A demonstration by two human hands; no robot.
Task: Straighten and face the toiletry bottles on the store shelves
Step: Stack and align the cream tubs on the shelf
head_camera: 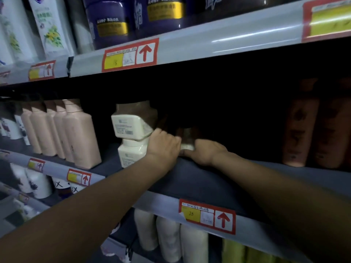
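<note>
We are working the middle shelf (199, 179), reaching both arms into its dark middle stretch. Our left hand (163, 147) has its fingers curled against the right side of the stacked cream bottles (133, 133), where an upper bottle sits tilted on a lower one, its printed bottom turned toward us. Our right hand (205, 151) reaches farther in, and its thumb and fingers close on a small dark bottle (187, 138) with a pale base, standing deep in the shadow just right of the cream pair. To the left, the pink bottles (76, 133) already stand in a neat row near the front edge; to the far right, the brown bottles (311, 130) stand upright too.

We judge the step in hand to be pulling the hidden dark bottle forward from the back. The next move calls for drawing it to the shelf's front edge and turning its label outward, while the left hand steadies the tilted cream stack so it does not topple. That stack itself looks in need of righting afterward.
</note>
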